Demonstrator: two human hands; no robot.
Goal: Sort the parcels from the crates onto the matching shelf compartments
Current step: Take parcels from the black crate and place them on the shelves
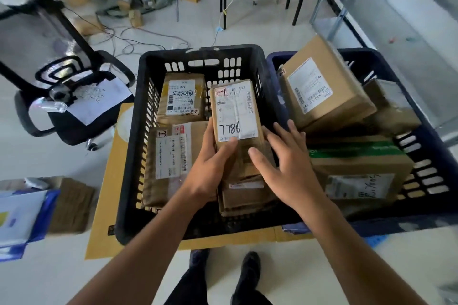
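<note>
Two plastic crates sit side by side on flattened cardboard (104,205) on an office floor, a black crate (138,146) beside a blue crate (431,146), both loaded with taped brown boxes, an office chair (74,106) at left. Over the black crate, the left hand (210,163) clasps a narrow parcel (236,111) marked "1-4", its white label showing handwritten digits. The right hand (287,161), fingers spread, rests against the parcel's right edge.

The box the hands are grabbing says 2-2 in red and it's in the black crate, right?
Not quite. In the head view the box both hands hold is marked 1-4 in red, not 2-2. The 2-2 box lies behind it. It is in the black crate.
</note>
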